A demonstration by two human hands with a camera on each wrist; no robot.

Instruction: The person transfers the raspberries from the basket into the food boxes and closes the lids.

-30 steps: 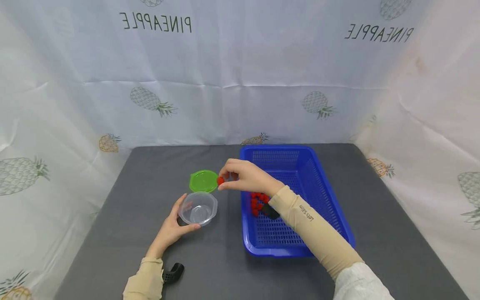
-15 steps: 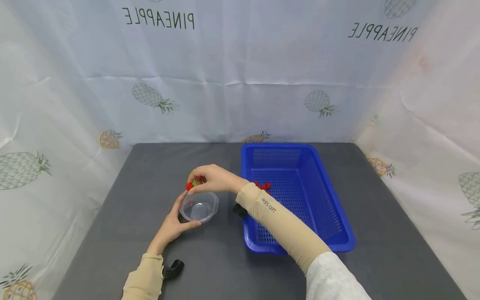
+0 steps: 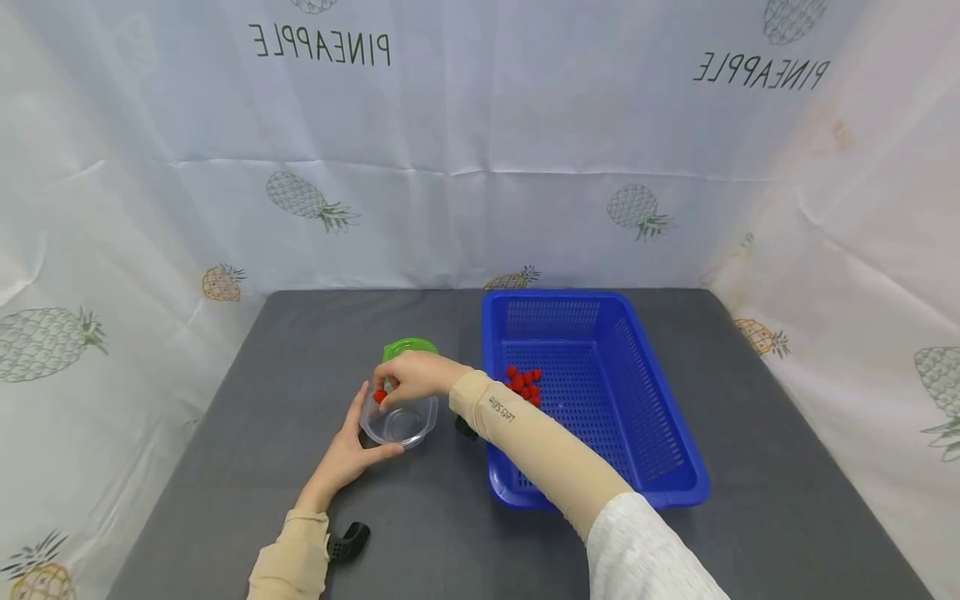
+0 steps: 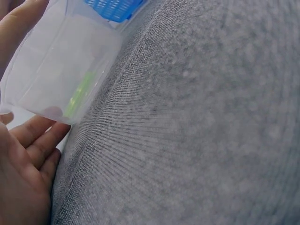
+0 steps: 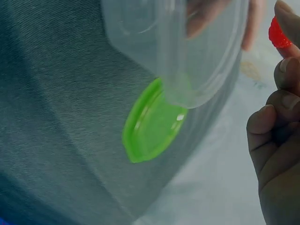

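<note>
In the head view my left hand (image 3: 343, 458) holds a clear plastic container (image 3: 408, 427) by its sides, thumb in front and fingers behind. The left wrist view shows the see-through wall of the container (image 4: 65, 61) between thumb and fingers (image 4: 42, 143). My right hand (image 3: 420, 372) is over the container's far left rim, pinching a red raspberry (image 3: 380, 397) between thumb and fingertips. Up close, the bumpy raspberry (image 5: 278, 35) shows in the right wrist view, beside the container's opening. A green lid (image 3: 408, 344) lies just behind, partly hidden by the right hand.
To the right stands a blue perforated basket (image 3: 693, 475). Several red raspberries (image 3: 527, 387) lie at its left side, partly covered by the right sleeve. Black wrist mounts sit at the left wrist (image 3: 349, 542) and under the right forearm. A white pineapple-print curtain (image 3: 480, 225) encloses the grey table.
My right hand has moved left from beside the basket to the container with the raspberry, then lowered slightly toward its rim. The left hand and container have stayed in place.
</note>
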